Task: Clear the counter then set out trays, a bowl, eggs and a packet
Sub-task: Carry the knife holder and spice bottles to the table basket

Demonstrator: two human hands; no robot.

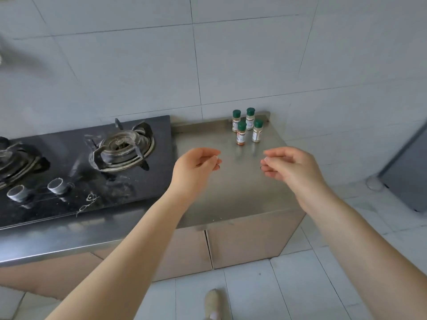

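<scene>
Several small spice jars (247, 125) with green caps stand in a cluster at the back right corner of the steel counter (231, 192). My left hand (196, 165) hovers over the counter's middle, fingers loosely curled, holding nothing. My right hand (288, 165) hovers opposite it to the right, also loosely curled and empty. Both hands are in front of the jars and apart from them. No trays, bowl, eggs or packet are in view.
A black gas hob (80, 169) with two burners and two knobs fills the counter's left part. Tiled wall rises behind. The counter ends on the right, with cabinet doors (242, 243) below, a tiled floor and a grey appliance (409, 172) at far right.
</scene>
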